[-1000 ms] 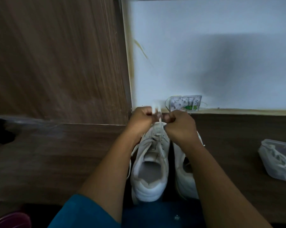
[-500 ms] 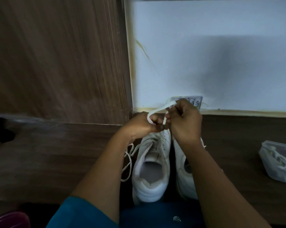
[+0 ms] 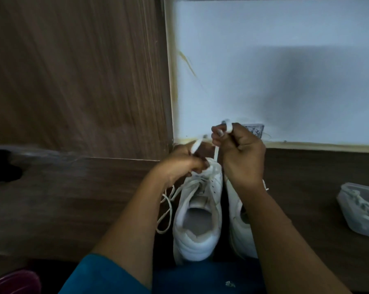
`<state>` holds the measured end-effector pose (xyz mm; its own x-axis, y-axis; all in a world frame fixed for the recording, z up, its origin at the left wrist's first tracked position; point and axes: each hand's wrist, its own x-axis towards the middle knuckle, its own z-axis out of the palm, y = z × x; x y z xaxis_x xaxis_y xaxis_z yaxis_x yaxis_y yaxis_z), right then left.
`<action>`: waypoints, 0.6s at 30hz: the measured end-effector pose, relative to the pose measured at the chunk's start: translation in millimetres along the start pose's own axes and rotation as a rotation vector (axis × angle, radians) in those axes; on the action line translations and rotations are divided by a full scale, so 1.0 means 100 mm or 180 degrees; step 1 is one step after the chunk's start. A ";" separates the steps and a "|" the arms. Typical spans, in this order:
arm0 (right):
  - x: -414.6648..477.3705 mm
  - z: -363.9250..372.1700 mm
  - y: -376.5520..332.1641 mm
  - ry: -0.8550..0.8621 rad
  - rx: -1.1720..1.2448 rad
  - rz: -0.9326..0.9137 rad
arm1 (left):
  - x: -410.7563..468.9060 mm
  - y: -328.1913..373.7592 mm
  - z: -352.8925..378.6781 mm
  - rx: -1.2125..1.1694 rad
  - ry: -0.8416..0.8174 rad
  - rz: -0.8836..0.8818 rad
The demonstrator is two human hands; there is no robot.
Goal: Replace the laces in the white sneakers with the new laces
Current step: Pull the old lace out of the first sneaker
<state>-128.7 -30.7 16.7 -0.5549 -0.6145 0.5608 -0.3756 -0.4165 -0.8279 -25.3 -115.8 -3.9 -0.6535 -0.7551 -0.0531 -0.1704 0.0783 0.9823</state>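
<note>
Key relation: the lace [image 3: 216, 152] rises from the toe-end eyelets of the left sneaker [image 3: 197, 230] into my hands, so I judge the coming pull must go up and away from me, along the shoe.
Sneaker axis: both shoes lie lengthwise away from me, heels toward me and toes toward the wall [image 3: 285, 71].
Left hand [image 3: 183, 164]: low, on the toe end of the left sneaker, fingers curled round one flat strand of the lace.
Right hand [image 3: 243, 158]: higher and just beyond the left hand, with the lace pinched and looped over a fingertip.
Hands: close together but not touching, and the lace spans the gap between them.
Nearer hand: the left one is nearer the eyelets. I would steady the shoe with it while the right draws the lace.
Right sneaker [image 3: 236, 230]: on the table [image 3: 73, 198] beside the left one, under my right wrist and forearm.
Loose lace [image 3: 168, 209]: it trails onto the table left of the left sneaker, below my left wrist.
Bag [image 3: 362, 211]: well off to the right of my right hand, with more laces inside.
Old or new: I cannot tell which lace I am holding.
</note>
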 end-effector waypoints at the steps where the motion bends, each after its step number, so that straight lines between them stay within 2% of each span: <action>1: -0.01 0.02 -0.02 -0.0001 0.0134 -0.0009 | 0.00 -0.01 0.02 0.0363 -0.0241 0.0067; 2: -0.02 0.03 -0.01 -0.0040 0.0118 -0.0030 | 0.01 -0.01 0.04 0.0604 -0.0338 0.0232; 4: -0.03 0.05 0.02 -0.0125 -0.0187 -0.0110 | 0.03 0.04 0.09 0.0629 -0.0041 0.0418; 7: 0.02 0.01 0.11 -0.0169 -0.0705 0.0126 | 0.00 0.14 0.08 -0.0409 0.0584 0.0473; 8: 0.04 -0.02 0.13 -0.0342 -0.1061 0.0330 | -0.01 0.19 0.06 -0.0792 0.0633 0.0568; 10: 0.03 -0.04 0.16 -0.1235 -0.1958 0.0620 | -0.03 0.31 0.04 -0.1443 0.0577 0.0768; 11: 0.01 -0.02 0.16 -0.1664 -0.2174 0.0664 | -0.06 0.37 0.04 -0.1626 0.0497 0.0826; 12: -0.02 -0.01 0.15 -0.1758 -0.2205 0.0730 | -0.07 0.40 0.04 -0.1664 0.0459 0.0834; 13: -0.02 0.00 0.14 -0.1621 -0.1958 0.0839 | -0.07 0.41 0.05 -0.1579 0.0463 0.0798; 16: 0.03 -0.01 0.14 -0.0631 -0.1241 0.0824 | -0.05 0.27 0.06 -0.1159 0.0757 0.0465; 18: 0.04 -0.03 0.13 -0.0666 -0.1517 0.0822 | -0.02 0.17 0.02 -0.0554 0.0973 0.0070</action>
<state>-137.5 -36.5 8.0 -0.5328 -0.7955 0.2886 -0.5671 0.0826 -0.8195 -28.1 -112.1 12.3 -0.4000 -0.9165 -0.0010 -0.0132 0.0047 0.9999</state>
